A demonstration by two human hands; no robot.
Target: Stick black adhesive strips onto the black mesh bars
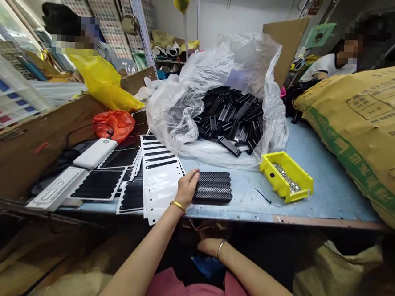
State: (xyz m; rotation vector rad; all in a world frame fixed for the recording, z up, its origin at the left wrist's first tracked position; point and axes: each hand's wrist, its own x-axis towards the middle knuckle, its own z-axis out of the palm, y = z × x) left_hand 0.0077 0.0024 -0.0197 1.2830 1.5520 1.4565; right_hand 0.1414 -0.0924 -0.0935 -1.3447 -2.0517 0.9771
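My left hand (186, 186) rests on the blue table (318, 191) near its front edge. Its fingers are curled against the left end of a neat row of black combs (214, 186). A gold bangle sits on that wrist. My right hand (208, 246) is down below the table edge over my lap, with a bracelet on the wrist; its fingers are hidden in the dark there. Behind the row, a big clear plastic bag (173, 106) lies open with a heap of several loose black combs (234, 117) inside.
A yellow bin (287, 176) of small metal parts stands right of the row. White backing cards (160, 175) and carded combs lie to the left, with a white power bank (95, 153). A large yellow sack (369, 131) fills the right side. Another person sits at the back right.
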